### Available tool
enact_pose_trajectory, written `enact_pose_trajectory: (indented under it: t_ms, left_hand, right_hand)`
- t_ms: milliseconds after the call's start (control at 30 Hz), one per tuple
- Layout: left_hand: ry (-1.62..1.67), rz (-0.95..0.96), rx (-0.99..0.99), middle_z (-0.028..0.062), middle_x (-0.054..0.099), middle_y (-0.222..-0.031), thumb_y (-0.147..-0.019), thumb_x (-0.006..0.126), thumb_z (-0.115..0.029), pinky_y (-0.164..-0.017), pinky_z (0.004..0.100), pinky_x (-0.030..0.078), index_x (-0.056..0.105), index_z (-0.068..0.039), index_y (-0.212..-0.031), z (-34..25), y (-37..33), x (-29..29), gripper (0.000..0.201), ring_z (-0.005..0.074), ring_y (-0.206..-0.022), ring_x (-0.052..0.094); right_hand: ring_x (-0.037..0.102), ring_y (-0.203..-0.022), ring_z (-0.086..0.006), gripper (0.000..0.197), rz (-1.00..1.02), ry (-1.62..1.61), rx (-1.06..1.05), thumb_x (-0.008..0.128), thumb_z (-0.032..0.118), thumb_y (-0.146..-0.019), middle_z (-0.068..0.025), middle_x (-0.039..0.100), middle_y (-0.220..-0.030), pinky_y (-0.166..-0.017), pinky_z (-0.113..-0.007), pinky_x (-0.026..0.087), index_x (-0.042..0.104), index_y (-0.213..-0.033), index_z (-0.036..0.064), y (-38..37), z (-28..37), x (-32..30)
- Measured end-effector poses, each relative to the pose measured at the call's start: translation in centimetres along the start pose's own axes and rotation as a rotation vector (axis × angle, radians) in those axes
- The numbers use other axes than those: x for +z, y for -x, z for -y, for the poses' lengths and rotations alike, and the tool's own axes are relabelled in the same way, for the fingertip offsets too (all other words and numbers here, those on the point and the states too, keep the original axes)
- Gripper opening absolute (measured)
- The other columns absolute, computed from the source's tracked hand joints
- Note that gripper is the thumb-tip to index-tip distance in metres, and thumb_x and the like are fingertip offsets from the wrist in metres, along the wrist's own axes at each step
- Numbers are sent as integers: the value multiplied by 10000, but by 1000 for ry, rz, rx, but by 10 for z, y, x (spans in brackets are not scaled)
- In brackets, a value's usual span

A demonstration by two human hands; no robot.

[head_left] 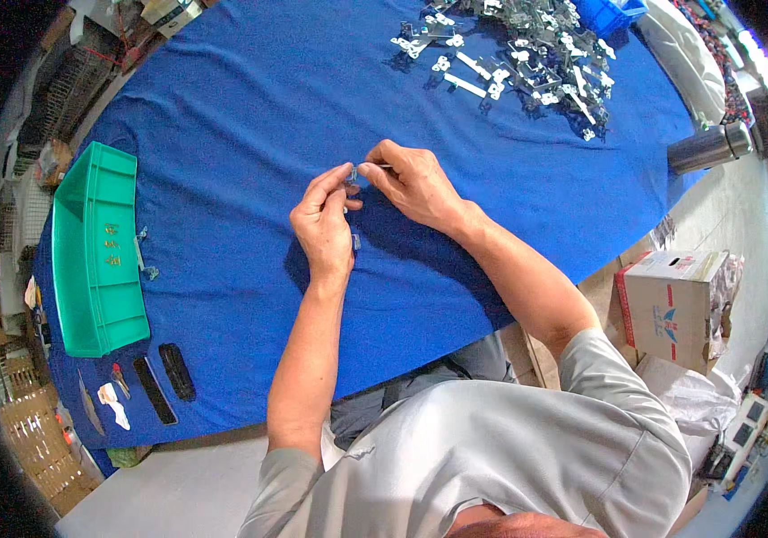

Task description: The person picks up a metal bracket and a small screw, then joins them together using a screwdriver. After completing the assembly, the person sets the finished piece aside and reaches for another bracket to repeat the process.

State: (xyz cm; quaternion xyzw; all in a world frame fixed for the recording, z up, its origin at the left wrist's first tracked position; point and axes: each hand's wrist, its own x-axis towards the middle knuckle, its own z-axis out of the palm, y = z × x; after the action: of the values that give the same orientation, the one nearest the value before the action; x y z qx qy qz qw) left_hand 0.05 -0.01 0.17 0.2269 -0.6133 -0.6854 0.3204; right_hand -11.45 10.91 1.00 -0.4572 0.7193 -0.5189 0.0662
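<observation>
My left hand [324,220] is over the middle of the blue cloth, its thumb and fingers closed round a small shiny metal part [353,177]. Just to the right, my right hand [415,186] pinches a thin metallic piece [386,166], mostly covered by the fingers. The fingertips of both hands almost meet at the small part. Whether the two pieces are joined cannot be made out. Another bit of light metal [356,241] shows beside my left wrist.
A heap of black and white metal fittings [536,58] lies at the far right, beside a blue bin [612,16]. A steel flask [711,150] is at the right edge. On the left are a green tray [100,327], a black brush [177,372] and small tools. A cardboard box [666,305] stands lower right.
</observation>
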Motion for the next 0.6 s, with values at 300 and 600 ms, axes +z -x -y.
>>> enact_pose_trajectory:
  t_ms: [300, 600]
  left_hand:
    - [-3, 11, 3, 119, 671, -1072, -902, 519, 90, -640, 248, 567, 702, 27, -1065, 2, 2, 1, 253, 155, -837, 658]
    - [-38, 9, 12, 109, 684, -1051, -915, 525, 68, -645, 251, 558, 700, 14, -1087, 3, 2, 2, 251, 151, -842, 656]
  right_hand:
    - [645, -659, -361, 236, 34, 28, 46, 624, 214, -924, -190, 625, -703, -565, -439, 473, 568, -838, 2, 1, 1, 0]
    - [631, -636, -383, 263, -59, 13, -38, 617, 237, -927, -196, 612, -671, -555, -458, 465, 578, -797, 11, 2, 1, 5]
